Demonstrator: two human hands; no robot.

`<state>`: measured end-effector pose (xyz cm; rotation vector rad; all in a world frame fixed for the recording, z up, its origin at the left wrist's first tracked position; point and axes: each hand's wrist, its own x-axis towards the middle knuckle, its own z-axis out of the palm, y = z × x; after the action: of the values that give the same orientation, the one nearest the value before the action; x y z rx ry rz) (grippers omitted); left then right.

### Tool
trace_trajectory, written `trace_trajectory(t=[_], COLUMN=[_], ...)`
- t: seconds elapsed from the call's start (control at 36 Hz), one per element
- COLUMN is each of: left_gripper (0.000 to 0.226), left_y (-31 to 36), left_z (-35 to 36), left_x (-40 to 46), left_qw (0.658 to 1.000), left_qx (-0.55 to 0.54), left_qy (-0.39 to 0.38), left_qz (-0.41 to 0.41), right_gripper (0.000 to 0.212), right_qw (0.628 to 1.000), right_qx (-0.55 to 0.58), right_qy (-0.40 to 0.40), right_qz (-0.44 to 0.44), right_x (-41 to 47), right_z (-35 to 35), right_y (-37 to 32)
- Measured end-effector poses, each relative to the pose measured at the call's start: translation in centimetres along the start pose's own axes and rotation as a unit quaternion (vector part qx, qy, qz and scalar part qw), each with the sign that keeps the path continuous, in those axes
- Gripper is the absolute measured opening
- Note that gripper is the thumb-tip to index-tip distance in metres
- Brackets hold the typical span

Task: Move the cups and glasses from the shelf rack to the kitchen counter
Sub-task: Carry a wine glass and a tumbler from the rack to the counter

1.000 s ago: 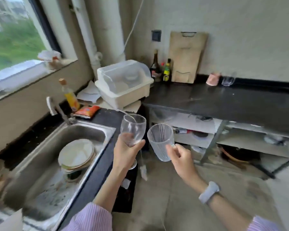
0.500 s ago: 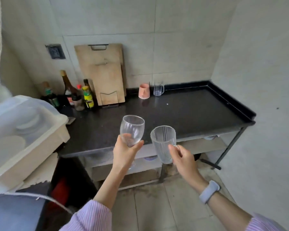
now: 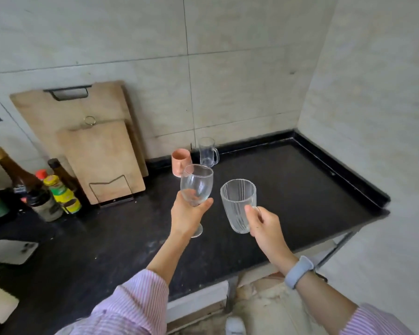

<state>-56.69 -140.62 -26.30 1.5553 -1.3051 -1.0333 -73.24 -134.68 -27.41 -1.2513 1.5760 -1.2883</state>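
My left hand (image 3: 186,215) grips a clear stemmed wine glass (image 3: 197,183) by the bottom of its bowl, upright above the black kitchen counter (image 3: 288,201). My right hand (image 3: 264,224) holds a ribbed clear glass mug (image 3: 237,204) by its handle, just right of the wine glass and also above the counter. At the back of the counter a pink cup (image 3: 180,162) and a clear glass mug (image 3: 208,152) stand side by side against the wall. The shelf rack is out of view.
Two wooden cutting boards (image 3: 94,151) lean on the wall at back left. Several sauce bottles (image 3: 51,189) cluster on the counter's left. A white phone (image 3: 11,251) lies near the left edge. A raised black rim (image 3: 336,170) bounds the counter's right side.
The view swung from the sink to this counter and closed in. Both hands carried the glasses forward over the counter, nearer the pink cup and mug.
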Motion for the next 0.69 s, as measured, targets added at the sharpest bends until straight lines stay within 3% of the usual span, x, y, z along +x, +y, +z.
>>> trace_trajectory(t=[0.17,0.39,0.69], left_gripper=[0.037,0.047,0.045], left_y=[-1.1,-2.9,-5.0], left_z=[5.8,15.1,25.6], left_x=[9.4,21.4,33.1], left_qw=[0.999,0.994,0.995], left_qx=[0.018,0.033,-0.002], left_qy=[0.02,0.004,0.021], left_qz=[-0.04,-0.1,-0.099], right_gripper=[0.04,0.041,0.034], right_qw=[0.999,0.993,0.99], right_qx=[0.008,-0.005,-0.006], right_qy=[-0.015,-0.015,0.017], right_qz=[0.045,0.113,0.137], right_x=[11.3,24.6,38.3], right_z=[-0.1,-1.1,-2.3], right_y=[3.9,9.7,16.4])
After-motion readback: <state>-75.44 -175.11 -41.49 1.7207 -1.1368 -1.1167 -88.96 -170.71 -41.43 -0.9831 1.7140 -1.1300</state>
